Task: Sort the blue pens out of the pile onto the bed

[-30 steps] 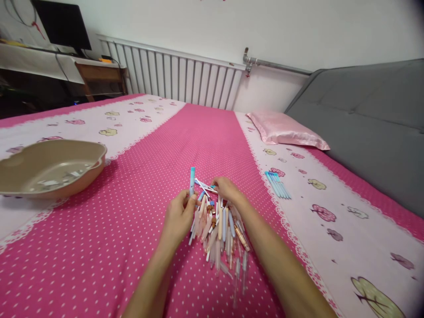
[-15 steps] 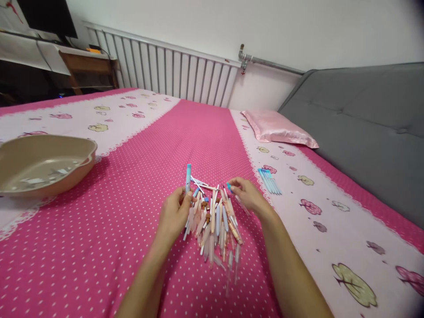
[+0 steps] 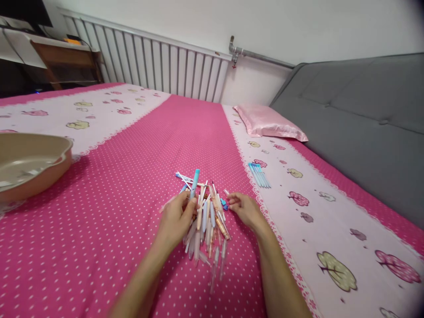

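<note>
My left hand [image 3: 175, 221] is closed around a light-blue pen barrel [image 3: 196, 180], which stands up above the fingers. Beneath and beside it, a heap of pens [image 3: 205, 216] in white, peach, lilac and clear plastic lies on the bedspread. On the heap's right side, small bright-blue pieces [image 3: 224, 204] rest near my right hand [image 3: 245, 209]. The fingers of that hand are loosely curled and apart. The tip of a clear tube [image 3: 226, 192] shows beside them, its other end hidden by the hand; no firm grip on it is visible.
A neat row of light-blue pens [image 3: 260, 175] lies to the right on the bedspread [image 3: 132, 194]. At the left edge stands a beige basin [image 3: 49, 176] with small pale pieces inside. Farther back are a pink pillow [image 3: 268, 121] and a grey headboard [image 3: 351, 101].
My right hand has let go of a small blue piece, now lying by the heap, and has come lower. The blue pen in my left hand tilts slightly right. The view has shifted right.
</note>
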`<state>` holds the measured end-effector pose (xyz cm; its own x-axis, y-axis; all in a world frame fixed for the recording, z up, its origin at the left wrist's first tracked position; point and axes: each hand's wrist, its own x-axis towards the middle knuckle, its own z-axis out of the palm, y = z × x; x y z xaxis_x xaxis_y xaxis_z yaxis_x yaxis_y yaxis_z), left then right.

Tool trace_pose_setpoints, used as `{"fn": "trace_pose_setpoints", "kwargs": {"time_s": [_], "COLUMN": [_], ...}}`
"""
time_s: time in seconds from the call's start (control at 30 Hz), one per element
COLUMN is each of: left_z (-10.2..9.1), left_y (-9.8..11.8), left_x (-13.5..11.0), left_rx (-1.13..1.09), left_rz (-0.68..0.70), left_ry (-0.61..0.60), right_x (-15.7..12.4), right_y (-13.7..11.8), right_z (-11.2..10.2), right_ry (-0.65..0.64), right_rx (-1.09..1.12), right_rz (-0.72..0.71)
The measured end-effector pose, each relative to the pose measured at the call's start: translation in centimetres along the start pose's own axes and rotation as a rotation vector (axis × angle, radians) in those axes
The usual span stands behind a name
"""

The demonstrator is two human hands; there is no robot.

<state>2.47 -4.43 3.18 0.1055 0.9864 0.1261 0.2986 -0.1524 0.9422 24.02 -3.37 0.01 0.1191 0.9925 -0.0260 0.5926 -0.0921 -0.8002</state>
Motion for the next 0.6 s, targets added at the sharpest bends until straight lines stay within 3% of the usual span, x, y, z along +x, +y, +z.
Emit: {"fn": "trace_pose_setpoints", "kwargs": {"time_s": [0.33, 0.6], "left_z": [1.8, 1.6], "left_y": [-0.4, -0.5], "left_x": [-0.6, -0.4], "left_rx": [0.13, 0.161], "left_rz": [0.059, 0.029], "left_ry": [-0.137, -0.129], "right_x": [0.1, -0.1], "right_y": [-1.3, -1.9], "right_z": [0.2, -0.2], "right_ry": [-0.079, -0.078], "right_rx": [-0.3, -0.439], "right_rz": [0.005, 0.007]}}
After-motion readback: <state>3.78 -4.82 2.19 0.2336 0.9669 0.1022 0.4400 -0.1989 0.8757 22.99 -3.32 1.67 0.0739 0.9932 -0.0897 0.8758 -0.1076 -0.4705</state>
